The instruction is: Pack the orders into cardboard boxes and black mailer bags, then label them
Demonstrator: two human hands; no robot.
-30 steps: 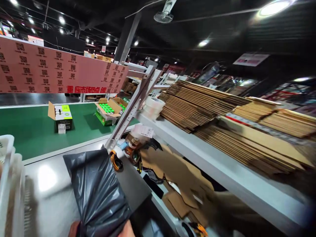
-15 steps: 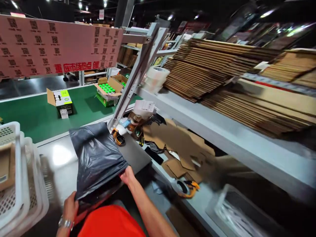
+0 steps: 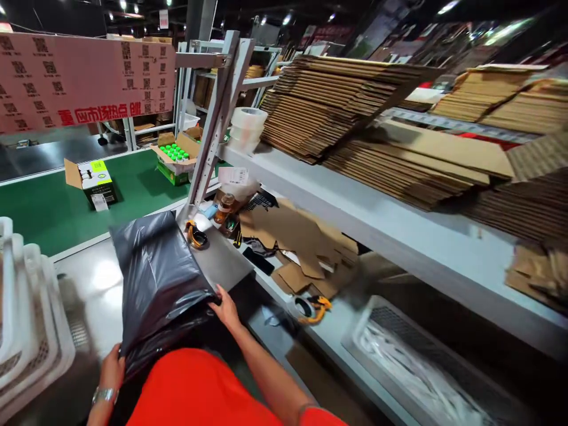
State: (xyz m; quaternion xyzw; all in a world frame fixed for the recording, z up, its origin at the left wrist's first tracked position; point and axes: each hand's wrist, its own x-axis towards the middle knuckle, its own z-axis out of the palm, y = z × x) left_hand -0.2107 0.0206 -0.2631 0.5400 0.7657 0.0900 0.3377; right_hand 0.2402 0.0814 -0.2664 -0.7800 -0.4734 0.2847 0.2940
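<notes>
A dark grey plastic mailing bag (image 3: 157,278) lies on the metal tabletop (image 3: 95,307), its near end towards my body. My left hand (image 3: 112,368), with a metal watch at the wrist, pinches the bag's near left corner. At the near right corner, my right hand (image 3: 225,307) grips the bag's edge between thumb and fingers. The near edge looks open and dark between my hands; what is inside cannot be made out. Just beyond the bag's right side stands an orange tape dispenser (image 3: 196,235).
White plastic baskets (image 3: 47,319) stand at the left. Behind the table, a green conveyor (image 3: 133,183) carries two opened cartons. Flat cardboard stacks (image 3: 328,112) and tape rolls (image 3: 246,127) fill the upper right shelf (image 3: 355,219); below are cardboard scraps, another tape dispenser (image 3: 312,309) and a grey basket (image 3: 377,343).
The view has shifted, so the surroundings sit further left. Both hands keep hold of the bag, whose near edge has drawn closer to my body.
</notes>
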